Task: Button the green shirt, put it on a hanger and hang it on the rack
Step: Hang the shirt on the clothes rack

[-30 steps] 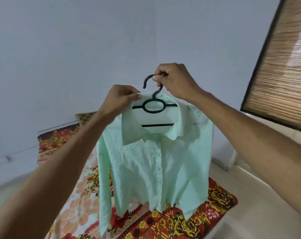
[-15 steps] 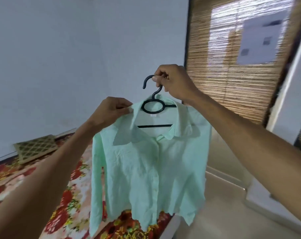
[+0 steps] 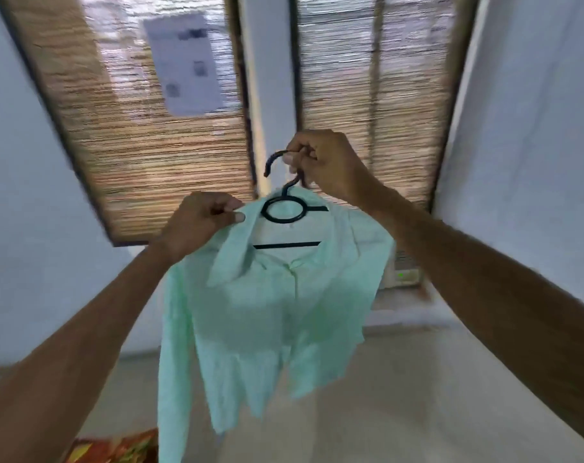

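The green shirt (image 3: 267, 315) hangs in mid-air on the black hanger (image 3: 285, 212). The right hand (image 3: 327, 165) has its grip clamped on the hook's stem, and the left hand (image 3: 197, 222) pinches the collar. No rack is in view. Fingers crowding the hook may block it from catching, and a tug could slide the shoulder off.

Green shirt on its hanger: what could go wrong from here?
1. The right hand holds the hanger only by its hook, so the hanger could twist or slip in the grip.
2. The left hand pinches the green shirt at the collar; on release, that shoulder might slide off the hanger.
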